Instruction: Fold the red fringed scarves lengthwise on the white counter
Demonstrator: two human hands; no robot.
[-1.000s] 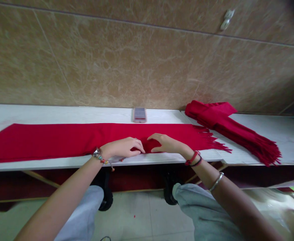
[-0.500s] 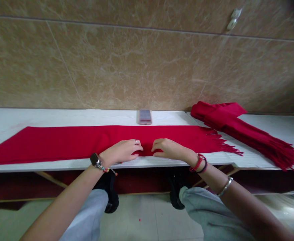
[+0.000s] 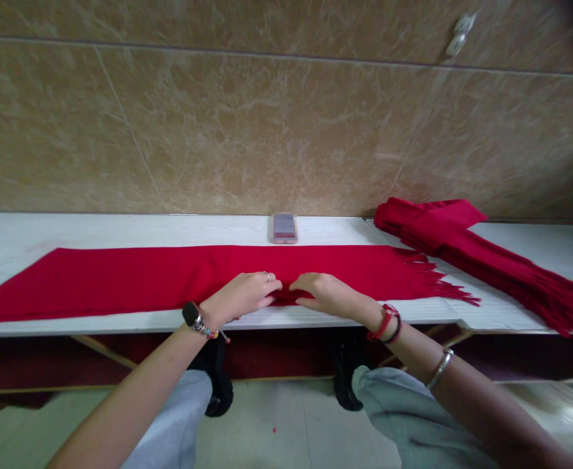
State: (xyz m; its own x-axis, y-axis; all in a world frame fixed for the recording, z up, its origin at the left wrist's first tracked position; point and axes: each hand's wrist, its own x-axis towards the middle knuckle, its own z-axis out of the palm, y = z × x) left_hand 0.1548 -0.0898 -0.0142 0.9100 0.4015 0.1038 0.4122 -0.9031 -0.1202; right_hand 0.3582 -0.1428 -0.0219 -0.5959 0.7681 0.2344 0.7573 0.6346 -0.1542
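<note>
A long red scarf (image 3: 135, 277) lies flat along the white bench, its fringe at the right end. My left hand (image 3: 250, 293) rests on the scarf's near edge, fingers bent and thumb apart from them. Facing it, my right hand (image 3: 323, 292) touches the same edge, also with curved fingers and a separate thumb. Between the fingertips is a narrow strip of cloth with a slight ruck. Neither hand shows cloth clearly gripped. A second red scarf (image 3: 462, 244), folded and fringed, lies at the right, close to the first scarf's fringe.
The white bench (image 3: 120, 229) runs along a brown marbled wall (image 3: 267, 130). Behind the scarf, a small flat box-like item (image 3: 284, 229), blurred over, sits by the wall. A white fitting (image 3: 461, 34) is on the wall. Under the bench is a dark red shelf space (image 3: 277, 355).
My hands have come slightly closer together at the scarf's near edge, and the cloth between them is a little more rucked. The view has shifted slightly.
</note>
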